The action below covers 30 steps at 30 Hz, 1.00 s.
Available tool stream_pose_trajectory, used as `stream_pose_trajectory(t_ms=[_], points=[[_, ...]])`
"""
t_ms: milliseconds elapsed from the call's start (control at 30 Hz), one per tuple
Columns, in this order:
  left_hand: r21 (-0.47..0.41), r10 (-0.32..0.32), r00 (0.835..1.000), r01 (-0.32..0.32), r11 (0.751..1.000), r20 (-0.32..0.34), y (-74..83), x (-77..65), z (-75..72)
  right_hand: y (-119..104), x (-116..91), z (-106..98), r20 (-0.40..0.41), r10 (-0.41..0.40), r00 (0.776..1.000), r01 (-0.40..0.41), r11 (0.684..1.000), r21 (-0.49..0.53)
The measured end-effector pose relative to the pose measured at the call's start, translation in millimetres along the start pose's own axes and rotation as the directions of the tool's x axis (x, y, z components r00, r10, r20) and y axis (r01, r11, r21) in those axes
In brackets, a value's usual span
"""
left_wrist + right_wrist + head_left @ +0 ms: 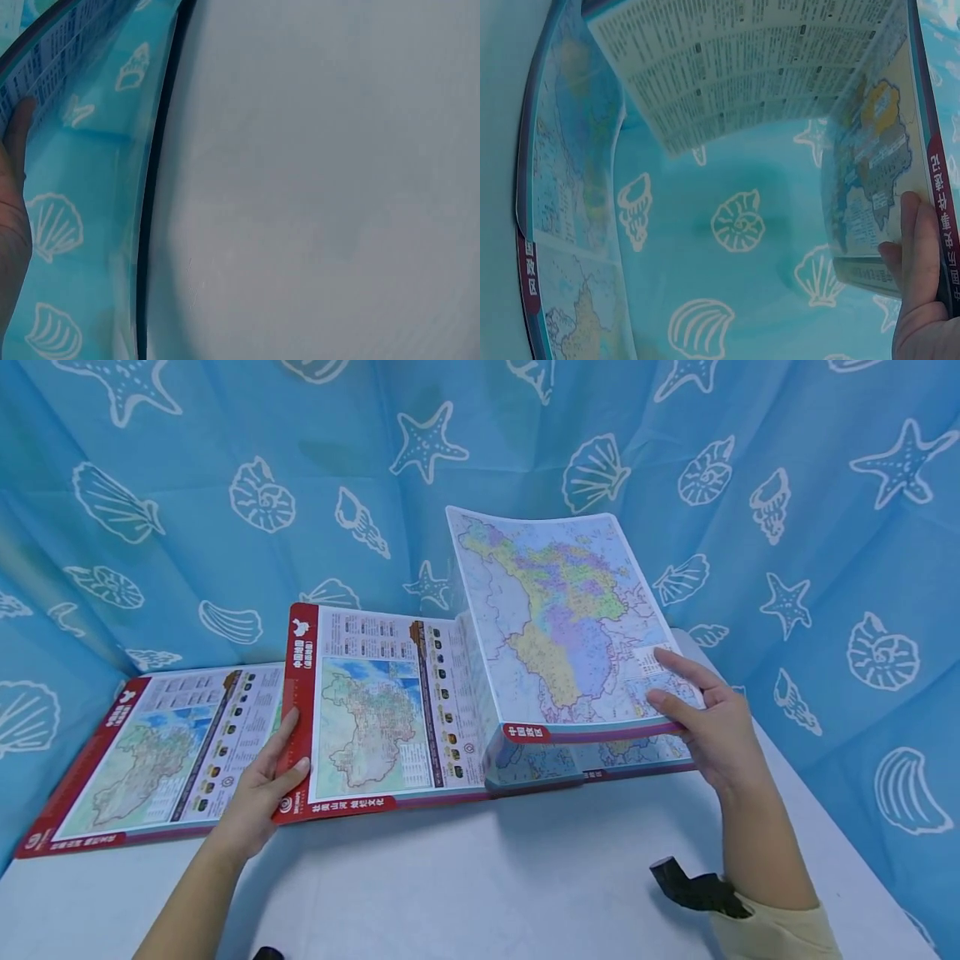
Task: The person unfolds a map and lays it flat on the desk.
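A laminated folding map with a red border is spread between my two hands in the head view. My left hand (258, 802) holds the red left edge of its cover panel (371, 727), thumb on the front. On the right, my right hand (716, 727) pinches the lower right corner of a raised panel with a coloured map (570, 618), tilted up over another map panel (633, 752). In the right wrist view, fingers (919, 247) lie on the inner face of a panel, and a text-covered panel (742, 67) curves above.
A second folding map (142, 768) with the same red cover lies to the left on the white table (450, 877). A blue curtain (510, 460) with white shells and starfish hangs close behind. A black strap (697, 889) is at my right wrist, above a beige sleeve (780, 935).
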<state>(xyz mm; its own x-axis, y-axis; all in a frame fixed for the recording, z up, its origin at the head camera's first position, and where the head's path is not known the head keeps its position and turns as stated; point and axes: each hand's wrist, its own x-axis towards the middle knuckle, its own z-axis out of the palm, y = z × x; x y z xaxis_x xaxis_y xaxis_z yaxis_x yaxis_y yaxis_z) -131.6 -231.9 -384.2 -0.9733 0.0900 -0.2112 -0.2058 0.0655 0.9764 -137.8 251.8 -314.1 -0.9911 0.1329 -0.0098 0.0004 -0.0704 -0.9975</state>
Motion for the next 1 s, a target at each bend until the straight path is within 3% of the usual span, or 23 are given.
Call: stream_pose_trajectory(t_ms=[167,333,533,667,800,1000], points=[[0.018,-0.033,0.999,0.033,0.999,0.0,2.5,-1.0,-16.8,0,2,-7,0.013,-0.001,1.0,-0.001,0.996,0.084],[-0.03,-0.06,0.998,0.06,0.998,0.016,4.8,-3.5,-36.6,0,5,-13,0.013,0.003,1.0,-0.005,0.99,0.141],[-0.051,-0.116,0.993,0.116,0.992,0.015,8.4,-9.7,-67.7,2,7,-16,0.001,0.015,1.0,-0.015,0.99,0.142],[-0.02,-0.092,0.996,0.092,0.996,0.023,7.9,-15.0,-84.9,3,10,-18,-0.007,0.023,1.0,-0.021,0.991,0.132],[-0.021,-0.069,0.997,0.07,0.997,0.026,7.3,-19.6,-96.8,5,12,-18,-0.017,0.028,0.999,-0.026,0.996,0.09],[-0.029,-0.089,0.996,0.089,0.996,0.005,7.7,-22.9,-109.6,7,14,-19,-0.041,0.054,0.998,-0.052,0.998,0.045]])
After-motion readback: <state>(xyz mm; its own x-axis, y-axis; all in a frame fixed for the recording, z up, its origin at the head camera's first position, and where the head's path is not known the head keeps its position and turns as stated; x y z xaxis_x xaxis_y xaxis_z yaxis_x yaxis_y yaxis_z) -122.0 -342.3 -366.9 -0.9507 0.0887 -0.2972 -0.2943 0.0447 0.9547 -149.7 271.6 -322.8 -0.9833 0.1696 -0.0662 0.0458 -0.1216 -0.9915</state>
